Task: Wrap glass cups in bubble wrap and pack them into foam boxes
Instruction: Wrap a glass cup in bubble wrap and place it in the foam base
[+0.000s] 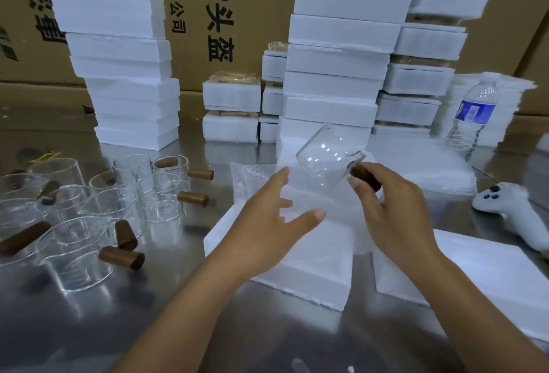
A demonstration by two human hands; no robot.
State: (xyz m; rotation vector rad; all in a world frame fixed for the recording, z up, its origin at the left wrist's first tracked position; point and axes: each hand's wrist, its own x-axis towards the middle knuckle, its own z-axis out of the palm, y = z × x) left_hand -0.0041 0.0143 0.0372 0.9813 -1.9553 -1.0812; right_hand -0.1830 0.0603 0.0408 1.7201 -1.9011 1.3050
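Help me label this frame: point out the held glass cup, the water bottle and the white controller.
held glass cup [323, 161]: head view, clear side wall.
water bottle [475, 111]: head view, blue label.
white controller [506, 210]: head view, middle of its body.

1. Bright, diffuse light falls from above; shadows sit short and soft under things.
2. Directly below the grip, the white foam box [312, 268] is nearly washed out.
3. At the grip, where the right hand [395, 212] pinches the glass cup [320, 161], its walls show only as thin highlights.
4. Left of the grip, the steel table [89, 328] carries hazy glare.
5. Far behind the grip, foam stacks [118, 60] lean and bow.
6. Nearer the camera, forearms [184, 313] blur slightly.
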